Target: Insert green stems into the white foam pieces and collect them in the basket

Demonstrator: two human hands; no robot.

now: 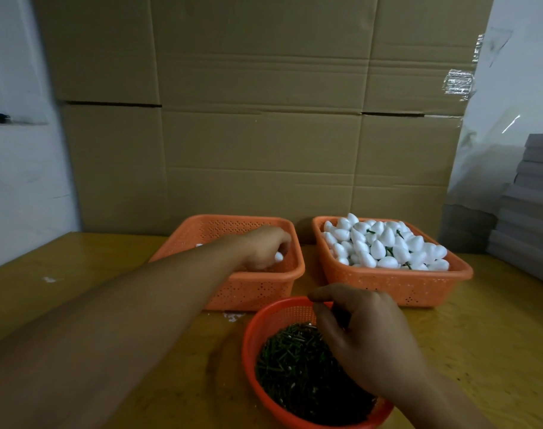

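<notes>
Both hands are at work over the table (78, 289), and I see them from above through the head camera. My left hand (265, 247) reaches far forward, the arm almost straight, and goes down into the left rectangular basket (257, 289); its fingers are curled round one white foam piece (278, 257), which shows just under the knuckles. My right hand (361, 332) stays nearer to me, over the round red basket (251, 345), with the wrist bent and the fingers curled downward. Thumb and forefinger come close together at the far rim, but I cannot tell if they pinch a stem or hold nothing, because the place is dark. I count three baskets: two orange rectangular ones side by side at the back, and one round one in front of them. The left rectangular basket shows only one more white bit near its left wall, the hand hides the rest of its inside. The right rectangular basket (397, 289) is heaped with white foam pieces (384, 243), too many to count, and some of them show a green stem between the others. The round basket holds a thick pile of short green stems (295, 366), also too many to count. Behind the baskets stands a wall of cardboard boxes (264, 119), and at the right edge a stack of grey boards (533, 212).
</notes>
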